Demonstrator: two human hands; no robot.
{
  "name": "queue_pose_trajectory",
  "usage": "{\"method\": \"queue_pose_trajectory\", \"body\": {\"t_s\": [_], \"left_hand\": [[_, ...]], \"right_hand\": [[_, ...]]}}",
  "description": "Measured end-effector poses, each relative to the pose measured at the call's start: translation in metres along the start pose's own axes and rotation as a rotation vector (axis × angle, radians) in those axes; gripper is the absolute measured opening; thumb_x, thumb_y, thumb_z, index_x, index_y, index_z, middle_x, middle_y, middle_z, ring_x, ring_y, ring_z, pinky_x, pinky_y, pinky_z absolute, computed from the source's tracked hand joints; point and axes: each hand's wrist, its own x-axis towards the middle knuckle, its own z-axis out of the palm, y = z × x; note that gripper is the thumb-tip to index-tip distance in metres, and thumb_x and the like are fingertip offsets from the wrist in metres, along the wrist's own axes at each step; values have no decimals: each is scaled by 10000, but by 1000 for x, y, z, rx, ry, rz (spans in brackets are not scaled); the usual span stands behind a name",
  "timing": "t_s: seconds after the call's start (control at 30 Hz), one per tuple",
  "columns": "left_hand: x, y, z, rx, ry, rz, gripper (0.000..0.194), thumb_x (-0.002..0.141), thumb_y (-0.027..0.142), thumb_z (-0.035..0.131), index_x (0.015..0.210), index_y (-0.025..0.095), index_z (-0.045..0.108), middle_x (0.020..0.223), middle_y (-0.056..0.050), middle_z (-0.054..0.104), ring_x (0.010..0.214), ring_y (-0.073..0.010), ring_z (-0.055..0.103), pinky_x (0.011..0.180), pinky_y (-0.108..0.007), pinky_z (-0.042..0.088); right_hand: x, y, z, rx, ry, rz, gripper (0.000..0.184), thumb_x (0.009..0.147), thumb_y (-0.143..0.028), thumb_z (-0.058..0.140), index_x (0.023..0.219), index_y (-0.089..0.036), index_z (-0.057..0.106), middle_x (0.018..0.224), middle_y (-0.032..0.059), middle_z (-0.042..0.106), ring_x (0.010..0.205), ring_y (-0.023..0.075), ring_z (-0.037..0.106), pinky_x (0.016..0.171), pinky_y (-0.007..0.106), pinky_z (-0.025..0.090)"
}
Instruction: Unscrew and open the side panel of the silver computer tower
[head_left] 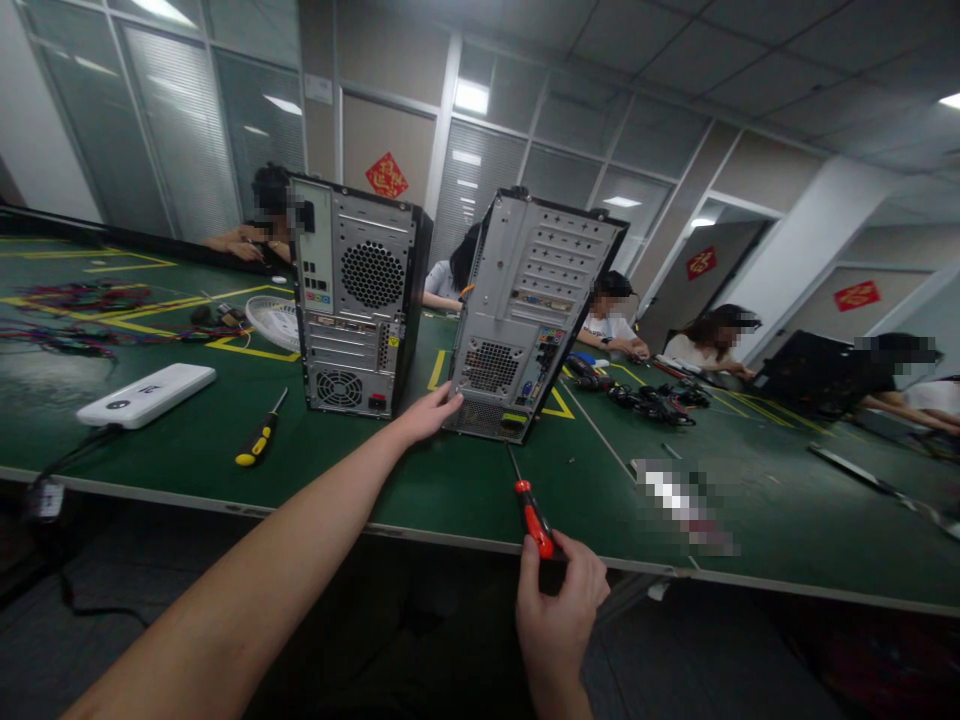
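Note:
Two computer tower cases stand upright on the green table, rear panels facing me. My left hand reaches out and rests its fingers against the lower left corner of the right-hand case, which is tilted. The left-hand case stands beside it, untouched. My right hand is at the table's near edge, fingers closed on the handle of a red and black screwdriver whose shaft points toward the right-hand case.
A yellow and black screwdriver and a white box lie at the left. A white fan and coloured cables lie behind. Black cables lie at the right. Several people sit along the far side.

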Motion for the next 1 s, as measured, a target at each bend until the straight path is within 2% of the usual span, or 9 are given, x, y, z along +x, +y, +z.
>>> {"method": "queue_pose_trajectory", "body": {"t_s": [0.17, 0.37, 0.53, 0.7, 0.83, 1.0], "left_hand": [[0, 2, 0, 0, -24, 7, 688, 955, 675, 551, 1536, 306, 559, 1531, -40, 624, 1458, -291, 540, 1263, -465, 369], [-1, 3, -1, 9, -17, -3, 701, 952, 675, 554, 1544, 298, 552, 1525, -44, 630, 1456, -295, 543, 1266, -461, 363], [-1, 3, -1, 6, -20, -14, 717, 944, 686, 558, 1548, 298, 547, 1541, -59, 616, 1460, -301, 538, 1261, -477, 366], [-2, 8, 1, -1, -20, 0, 735, 938, 693, 553, 1540, 272, 551, 1507, -54, 645, 1453, -290, 545, 1268, -457, 359], [-2, 8, 1, 4, -17, 7, 723, 941, 686, 554, 1535, 274, 560, 1513, -57, 639, 1456, -295, 543, 1266, -461, 364], [-1, 5, 0, 20, -11, -5, 710, 940, 685, 554, 1536, 300, 560, 1518, -44, 636, 1452, -294, 548, 1259, -466, 376]], "right_hand": [[2, -6, -2, 58, 11, -130, 252, 992, -264, 688, 1217, -155, 660, 1087, 131, 678, 1047, 281, 640, 954, 453, 460], [5, -9, -1, 101, -13, -179, 282, 987, -155, 633, 1266, -181, 669, 1164, 138, 651, 1076, 274, 636, 948, 460, 486], [3, -8, -1, 91, -10, -122, 319, 983, -258, 673, 1284, -156, 641, 1182, 161, 652, 1116, 304, 626, 961, 476, 472], [1, -2, -1, 16, 3, -11, 314, 1004, -409, 668, 1171, -146, 639, 1032, 128, 682, 987, 284, 633, 905, 430, 449], [1, 0, -2, 19, -14, -27, 311, 1020, -454, 653, 1113, -158, 654, 987, 106, 690, 946, 264, 632, 891, 402, 441], [2, 0, -4, 22, -23, -74, 313, 1024, -443, 656, 1145, -155, 673, 994, 107, 710, 953, 262, 641, 896, 402, 446]]}}
